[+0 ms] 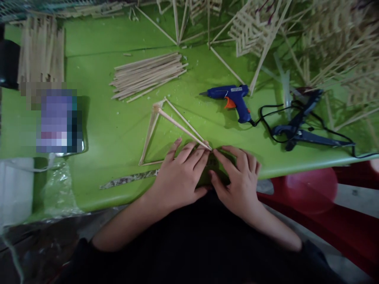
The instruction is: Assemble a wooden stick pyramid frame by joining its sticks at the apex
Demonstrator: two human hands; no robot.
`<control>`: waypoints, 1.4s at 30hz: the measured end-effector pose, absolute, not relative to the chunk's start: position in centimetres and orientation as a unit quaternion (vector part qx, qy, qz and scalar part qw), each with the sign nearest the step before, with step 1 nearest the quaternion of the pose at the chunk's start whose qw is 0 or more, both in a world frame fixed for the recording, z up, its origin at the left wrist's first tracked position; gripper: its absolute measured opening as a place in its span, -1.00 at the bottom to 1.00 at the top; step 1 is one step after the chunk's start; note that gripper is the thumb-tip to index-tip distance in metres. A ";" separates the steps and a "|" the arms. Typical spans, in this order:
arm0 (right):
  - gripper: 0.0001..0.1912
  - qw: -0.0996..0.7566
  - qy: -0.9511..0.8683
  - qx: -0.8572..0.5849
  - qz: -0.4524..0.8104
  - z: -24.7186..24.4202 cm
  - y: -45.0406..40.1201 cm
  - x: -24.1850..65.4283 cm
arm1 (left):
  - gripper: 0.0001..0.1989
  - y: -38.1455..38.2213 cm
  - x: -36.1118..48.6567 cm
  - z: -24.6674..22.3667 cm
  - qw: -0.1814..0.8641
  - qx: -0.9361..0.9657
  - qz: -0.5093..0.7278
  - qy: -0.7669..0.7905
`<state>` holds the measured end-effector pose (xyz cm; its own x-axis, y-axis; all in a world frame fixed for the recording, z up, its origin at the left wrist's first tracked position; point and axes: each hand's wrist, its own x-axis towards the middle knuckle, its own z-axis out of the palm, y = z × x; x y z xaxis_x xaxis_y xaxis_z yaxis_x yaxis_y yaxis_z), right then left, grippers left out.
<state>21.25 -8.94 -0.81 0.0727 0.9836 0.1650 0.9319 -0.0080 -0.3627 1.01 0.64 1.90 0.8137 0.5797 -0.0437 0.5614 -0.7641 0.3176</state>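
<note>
A wooden stick frame (183,127) of thin glued sticks stands on the green table in front of me, its peak at the upper left. My left hand (180,173) lies over its near side with fingers stretched out, the fingertips touching the stick ends at the right corner; the thumb is apart. The hand hides part of the bottom stick. At that same corner, the index fingertip of my right hand (238,173) touches or nearly touches the stick ends. Its thumb and fingers are spread. A flat speckled blade-like strip (128,179) runs partly under my left hand.
Beyond the frame lies a pile of loose sticks (149,75). A blue glue gun (233,96) and dark cutter (299,130) with a black cord are to the right. Stick structures (251,31) crowd the back right. More sticks (41,49) and a blurred-out object (57,120) sit left.
</note>
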 end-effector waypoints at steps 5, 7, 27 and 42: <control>-0.53 0.195 -0.678 -0.706 0.062 -0.8 -8.6 21.2 | -0.17 0.7 1.0 1.7 0.166 0.939 0.035 0.299; -0.54 0.193 -0.687 -0.699 0.045 -1.0 -8.5 21.1 | -0.18 0.8 1.0 1.7 0.167 0.938 0.037 0.301; -0.48 0.225 -0.695 -0.680 -0.059 -2.7 -8.2 21.2 | -0.06 0.1 1.0 0.3 0.062 0.959 0.058 0.270; -0.68 0.373 -0.782 -0.499 0.011 -1.7 -7.6 18.8 | -0.76 -3.8 -11.0 -0.4 -0.034 0.809 0.291 0.509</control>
